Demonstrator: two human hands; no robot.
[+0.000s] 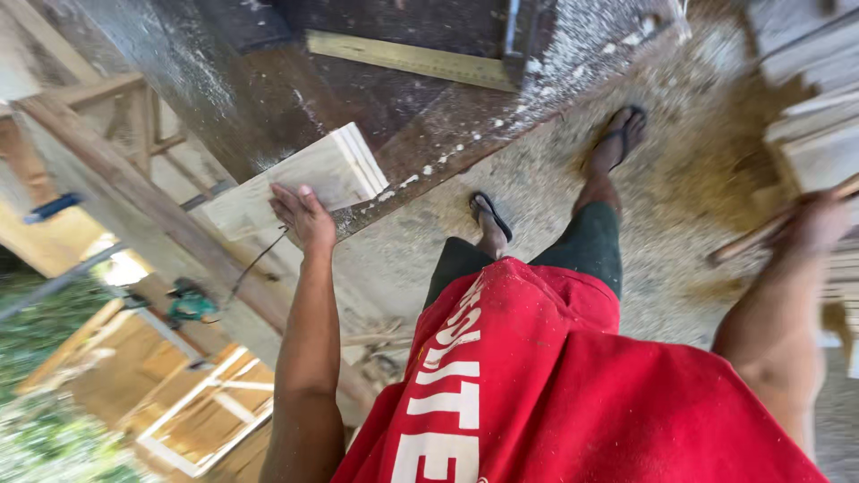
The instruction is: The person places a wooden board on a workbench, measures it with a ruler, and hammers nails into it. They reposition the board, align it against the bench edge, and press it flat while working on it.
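Note:
My left hand rests on the near end of a small stack of pale wooden boards lying on the edge of a dark, dusty workbench. The fingers lie flat over the boards' end. My right hand is blurred at the right edge and grips a thin wooden stick that points left and down. Below are my red shirt, dark shorts and feet in black sandals on a sawdust-covered floor.
A yellow ruler-like strip lies on the workbench. Stacked pale planks stand at the right. A green power tool with a cord and wooden frames lie at the lower left. Sawdust covers the floor.

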